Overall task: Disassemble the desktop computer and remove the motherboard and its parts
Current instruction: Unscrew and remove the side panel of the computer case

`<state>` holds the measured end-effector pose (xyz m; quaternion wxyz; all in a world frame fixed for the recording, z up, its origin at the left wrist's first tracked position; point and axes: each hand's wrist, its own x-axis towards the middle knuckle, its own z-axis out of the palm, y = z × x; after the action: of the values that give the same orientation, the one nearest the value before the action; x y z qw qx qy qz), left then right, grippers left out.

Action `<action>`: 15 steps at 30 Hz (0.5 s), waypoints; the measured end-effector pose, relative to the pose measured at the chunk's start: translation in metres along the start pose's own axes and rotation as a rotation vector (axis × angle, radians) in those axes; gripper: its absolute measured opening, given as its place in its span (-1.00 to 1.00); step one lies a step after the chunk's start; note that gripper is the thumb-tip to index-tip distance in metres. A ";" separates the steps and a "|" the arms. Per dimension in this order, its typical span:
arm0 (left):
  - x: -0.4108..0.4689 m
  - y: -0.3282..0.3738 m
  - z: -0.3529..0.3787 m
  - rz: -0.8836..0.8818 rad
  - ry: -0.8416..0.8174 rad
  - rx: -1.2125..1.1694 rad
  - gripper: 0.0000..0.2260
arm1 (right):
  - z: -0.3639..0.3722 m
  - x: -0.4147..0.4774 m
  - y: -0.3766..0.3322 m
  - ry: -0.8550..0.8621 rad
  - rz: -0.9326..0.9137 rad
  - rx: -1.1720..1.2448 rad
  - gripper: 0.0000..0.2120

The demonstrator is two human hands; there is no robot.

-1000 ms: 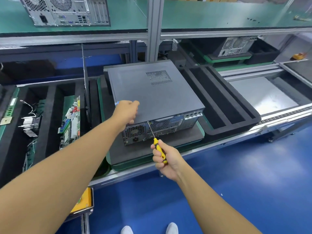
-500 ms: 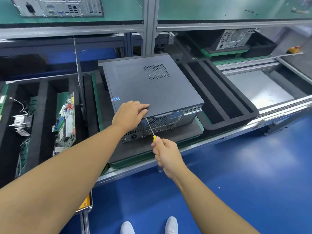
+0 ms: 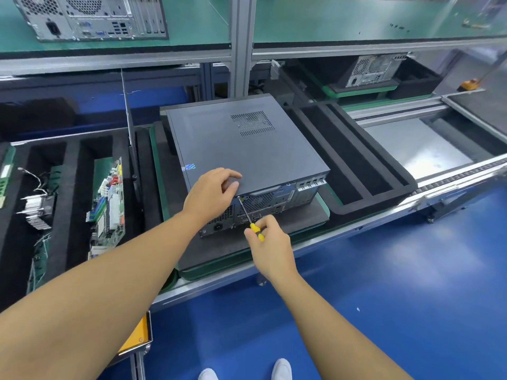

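Observation:
A dark grey desktop computer [image 3: 241, 149] lies flat on a black foam pad on a green tray [image 3: 156, 160], its rear panel facing me. My left hand [image 3: 212, 193] rests on the near edge of its lid, fingers loosely curved over the top. Just below, my right hand [image 3: 267, 242] grips a screwdriver [image 3: 251, 219] with a yellow and black handle. Its thin shaft slants up and to the left, and the tip sits at the top of the rear panel, right by my left fingers.
A loose motherboard [image 3: 109, 204] and a heatsink with wires [image 3: 37, 209] stand in black foam slots on the left. An empty black foam tray [image 3: 356, 160] lies on the right. Two other computers [image 3: 90, 16] [image 3: 374, 68] sit on shelves behind. Blue floor lies below.
My left hand slid from the lid's left corner rightward along the near edge. My right hand rose with the screwdriver, bringing its tip up to the rear panel's top edge.

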<state>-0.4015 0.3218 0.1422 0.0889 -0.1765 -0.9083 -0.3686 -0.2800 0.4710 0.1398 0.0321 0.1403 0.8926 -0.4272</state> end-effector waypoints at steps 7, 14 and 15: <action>-0.044 0.045 0.019 -0.623 0.097 -0.366 -0.81 | -0.005 0.011 0.002 -0.327 0.434 0.431 -0.67; -0.037 0.047 0.030 -0.837 -0.064 -0.476 -0.65 | -0.007 0.005 0.007 -0.236 0.237 0.378 -0.89; -0.037 0.047 0.031 -0.865 -0.062 -0.496 -0.66 | -0.006 0.004 0.008 -0.210 0.232 0.406 -0.86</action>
<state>-0.3502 0.3655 0.1391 -0.1436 0.1899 -0.7856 -0.5711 -0.2811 0.4809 0.1373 0.1443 0.2002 0.7583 -0.6034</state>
